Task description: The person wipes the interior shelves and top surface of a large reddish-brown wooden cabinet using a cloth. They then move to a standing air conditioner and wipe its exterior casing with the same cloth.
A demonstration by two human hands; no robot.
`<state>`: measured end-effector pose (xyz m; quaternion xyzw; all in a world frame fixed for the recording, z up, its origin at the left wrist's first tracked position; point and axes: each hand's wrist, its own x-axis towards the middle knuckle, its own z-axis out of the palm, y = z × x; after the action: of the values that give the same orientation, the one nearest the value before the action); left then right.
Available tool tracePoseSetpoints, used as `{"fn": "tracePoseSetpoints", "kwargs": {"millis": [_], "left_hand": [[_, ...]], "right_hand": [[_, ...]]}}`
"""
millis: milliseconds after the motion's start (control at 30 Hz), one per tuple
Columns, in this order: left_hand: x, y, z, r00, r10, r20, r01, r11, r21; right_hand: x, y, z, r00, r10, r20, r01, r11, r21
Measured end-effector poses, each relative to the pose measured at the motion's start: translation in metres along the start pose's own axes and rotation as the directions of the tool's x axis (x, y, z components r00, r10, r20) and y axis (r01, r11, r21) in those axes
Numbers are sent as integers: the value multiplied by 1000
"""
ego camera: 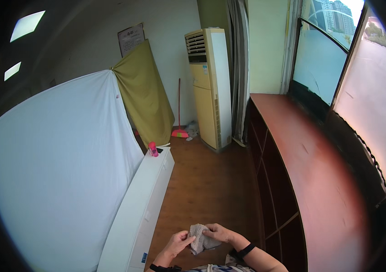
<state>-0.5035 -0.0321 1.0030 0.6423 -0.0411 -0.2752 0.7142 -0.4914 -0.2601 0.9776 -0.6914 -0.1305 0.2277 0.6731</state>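
Note:
A grey, fluffy cloth [199,240] hangs between my two hands, low in the view and in front of my body. My left hand [179,242] pinches its left edge between thumb and fingers. On the other side my right hand [219,233] grips the upper right part, thumb lying over the fabric. The cloth is partly bunched, and its lower end droops above the brown wooden floor [196,183]. Dark bands circle both wrists.
A long white low cabinet [135,204] runs along my left, bearing a pink bottle [153,149] and a dark flat object [160,150]. White sheeting [63,163] hangs behind it. On my right is a reddish window counter [301,146]. Ahead stand an air conditioner [206,91] and a broom [179,132].

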Motion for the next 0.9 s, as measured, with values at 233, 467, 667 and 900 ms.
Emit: {"fn": "tracePoseSetpoints", "kwargs": {"millis": [233, 467, 667, 900], "left_hand": [[95, 33, 33, 995, 77, -59, -67, 986, 154], [157, 39, 28, 992, 64, -105, -47, 987, 156], [225, 57, 13, 999, 1, -39, 5, 989, 145], [336, 112, -8, 985, 111, 129, -143, 952, 271]], "right_hand": [[43, -13, -102, 999, 22, 47, -23, 1000, 20], [66, -20, -148, 994, 62, 87, -77, 982, 175], [105, -34, -189, 999, -37, 13, 38, 994, -105], [174, -56, -257, 991, 66, -114, -63, 998, 28]]}}
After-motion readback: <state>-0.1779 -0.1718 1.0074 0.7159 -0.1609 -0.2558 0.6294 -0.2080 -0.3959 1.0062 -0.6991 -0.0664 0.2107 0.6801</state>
